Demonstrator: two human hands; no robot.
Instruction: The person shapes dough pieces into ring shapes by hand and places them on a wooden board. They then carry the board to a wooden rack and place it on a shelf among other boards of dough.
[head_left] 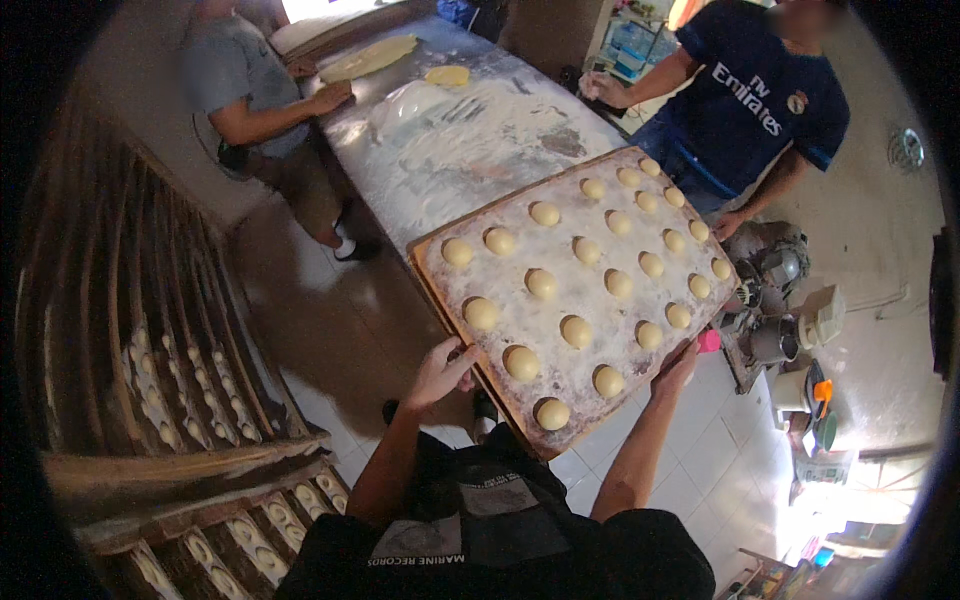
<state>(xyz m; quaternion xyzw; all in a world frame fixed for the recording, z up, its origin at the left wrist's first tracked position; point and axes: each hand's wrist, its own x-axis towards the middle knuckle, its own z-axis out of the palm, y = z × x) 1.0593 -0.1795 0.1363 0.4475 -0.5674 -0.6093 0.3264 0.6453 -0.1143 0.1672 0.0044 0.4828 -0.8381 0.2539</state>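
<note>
Both my hands hold a large floured wooden board (520, 325) in front of my body. My left hand (441, 374) grips its near left edge, fingers curled over the rim. On the near right edge my right hand (677, 368) clasps the board, its fingers mostly hidden underneath. Rows of round, pale yellow dough balls (541, 284) stand spaced apart on the floury surface, the closest one (551, 413) near the front corner. The board's far part overlaps the end of a long metal worktable (375, 190); whether it rests there I cannot tell.
Flour and flattened yellow dough (368, 60) lie on the worktable. A person in grey (245, 75) stands at its left, another in dark blue (765, 90) at its right. Racks (185, 470) with shaped dough fill the left. Pots (775, 340) stand along the right wall.
</note>
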